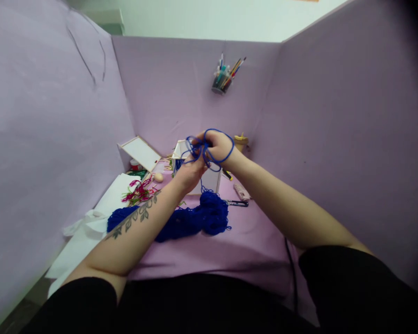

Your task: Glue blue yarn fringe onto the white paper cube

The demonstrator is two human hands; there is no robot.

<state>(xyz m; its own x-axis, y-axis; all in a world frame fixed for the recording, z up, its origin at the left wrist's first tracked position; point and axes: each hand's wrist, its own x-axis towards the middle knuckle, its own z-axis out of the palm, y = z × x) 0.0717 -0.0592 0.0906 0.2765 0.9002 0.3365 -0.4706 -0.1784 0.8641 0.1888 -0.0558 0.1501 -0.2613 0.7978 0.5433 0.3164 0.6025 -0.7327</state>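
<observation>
Both hands are raised over the lilac table, working blue yarn (198, 149). My right hand (218, 144) has several loops of the strand wound around its back and fingers. My left hand (190, 172), just below and left of it, pinches the same strand. From the hands the yarn drops to a loose blue skein (209, 215) lying on the table between my forearms. A tattoo runs along my left forearm.
A small white box (181, 150) stands behind the hands, an open wooden frame (141, 153) to its left. Pink and green stems (139, 191), a wooden egg (158, 177), scissors (237, 202) and white paper (90, 225) lie around. A pen holder (223, 76) hangs on the back partition.
</observation>
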